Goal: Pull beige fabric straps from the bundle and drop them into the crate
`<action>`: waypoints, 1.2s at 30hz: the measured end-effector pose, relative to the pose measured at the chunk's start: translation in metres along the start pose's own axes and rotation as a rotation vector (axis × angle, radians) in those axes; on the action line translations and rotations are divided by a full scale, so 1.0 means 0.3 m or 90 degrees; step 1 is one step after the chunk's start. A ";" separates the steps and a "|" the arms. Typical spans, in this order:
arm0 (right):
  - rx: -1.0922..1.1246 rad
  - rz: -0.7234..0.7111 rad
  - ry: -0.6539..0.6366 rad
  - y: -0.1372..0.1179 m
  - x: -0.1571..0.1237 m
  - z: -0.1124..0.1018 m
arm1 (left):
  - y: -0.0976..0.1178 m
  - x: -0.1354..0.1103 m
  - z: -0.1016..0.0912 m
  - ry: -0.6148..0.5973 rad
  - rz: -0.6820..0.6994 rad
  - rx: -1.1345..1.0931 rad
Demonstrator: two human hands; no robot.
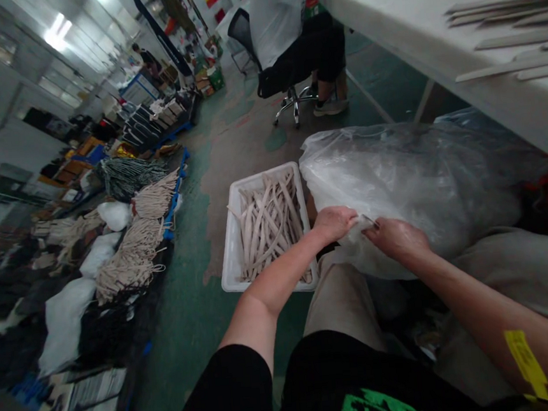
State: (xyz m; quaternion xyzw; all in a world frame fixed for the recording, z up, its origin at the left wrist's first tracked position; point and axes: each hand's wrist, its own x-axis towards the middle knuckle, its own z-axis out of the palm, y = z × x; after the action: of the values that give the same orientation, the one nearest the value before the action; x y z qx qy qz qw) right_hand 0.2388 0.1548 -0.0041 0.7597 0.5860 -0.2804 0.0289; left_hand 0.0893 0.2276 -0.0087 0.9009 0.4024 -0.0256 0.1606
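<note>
A large clear plastic bag (396, 175) bulges between my knees and the white table. My left hand (335, 222) is closed in a pinch on the bag's near edge, just right of the white crate. Close beside it, my right hand (399, 236) is closed too. A thin, grey, metallic-looking piece (370, 221) sticks out from its fingertips toward the left hand; its kind is too small to tell. The white plastic crate (228, 261) stands on the floor with many flat beige strips (270, 222) lying crisscross in it.
The white table (395, 9) at upper right bears several flat grey strips (518, 37). A seated person (281, 19) is on a black office chair (263, 82) ahead. Left across the green floor (188, 315), bundles of beige strips (129, 256) and white bags (66, 319) lie on pallets.
</note>
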 end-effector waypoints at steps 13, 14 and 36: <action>0.037 -0.024 -0.018 0.056 0.047 -0.048 | -0.036 -0.146 0.155 -0.071 -0.348 -0.303; 0.042 -0.027 -0.016 0.053 0.047 -0.047 | -0.032 -0.162 0.180 -0.103 -0.333 -0.324; 0.075 -0.095 -0.106 0.080 0.032 0.027 | 0.180 -0.604 0.292 0.025 -0.392 -0.560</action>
State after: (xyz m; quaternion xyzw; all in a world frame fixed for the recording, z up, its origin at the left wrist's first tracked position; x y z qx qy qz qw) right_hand 0.2588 0.1527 -0.0221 0.6882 0.6192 -0.3779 0.0117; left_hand 0.0139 0.0367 -0.0454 0.5890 0.6238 0.1163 0.5005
